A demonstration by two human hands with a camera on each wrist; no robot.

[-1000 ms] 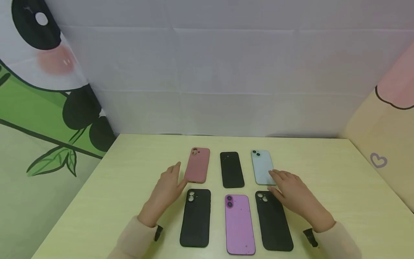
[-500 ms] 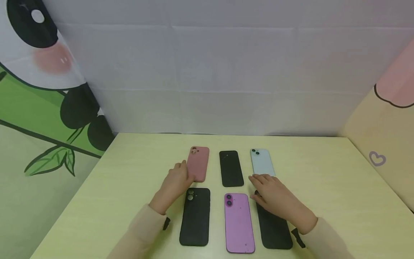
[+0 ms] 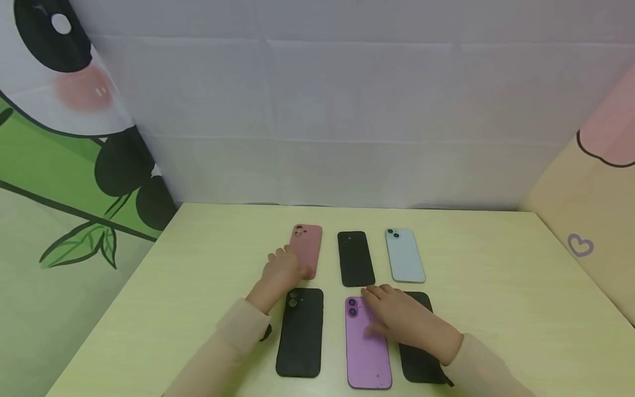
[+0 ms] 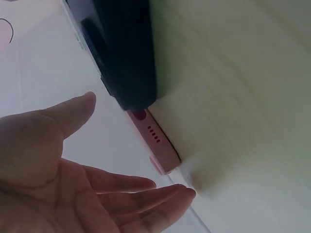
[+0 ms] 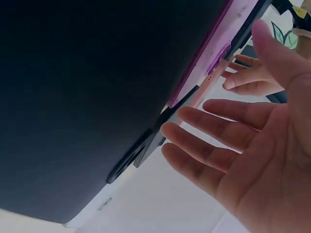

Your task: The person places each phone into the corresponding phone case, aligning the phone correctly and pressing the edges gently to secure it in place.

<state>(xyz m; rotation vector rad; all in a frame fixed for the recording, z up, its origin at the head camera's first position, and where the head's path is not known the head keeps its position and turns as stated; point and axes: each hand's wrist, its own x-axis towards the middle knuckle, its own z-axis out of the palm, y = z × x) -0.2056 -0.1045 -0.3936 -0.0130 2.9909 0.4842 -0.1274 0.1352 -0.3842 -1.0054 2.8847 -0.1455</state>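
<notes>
Head view: the left hand has its fingers relaxed beside the pink phone case, the thumb passing over its nearer end; whether it touches cannot be told. Right hand, back upward and thumb blurred, hovers or rests over the upper part of the purple phone and over the other black phone case, covering much of the latter; contact is unclear. The matte black phone case lies just below the left hand, toward the person. Beyond the right hand's fingertips is a black phone, and a light blue phone lies further off, past its knuckles.

Only the left wrist view shows the pink case's end wall, with a larger opening and a line of small holes, and the left palm with thumb and fingers apart, gripping nothing. Only the right wrist view shows the right palm, its fingers spread and likewise gripping nothing.

Left of the left hand, the pale tabletop runs to a slanting edge; right of the right hand it stretches to the opposite edge. What the cases contain cannot be told.
</notes>
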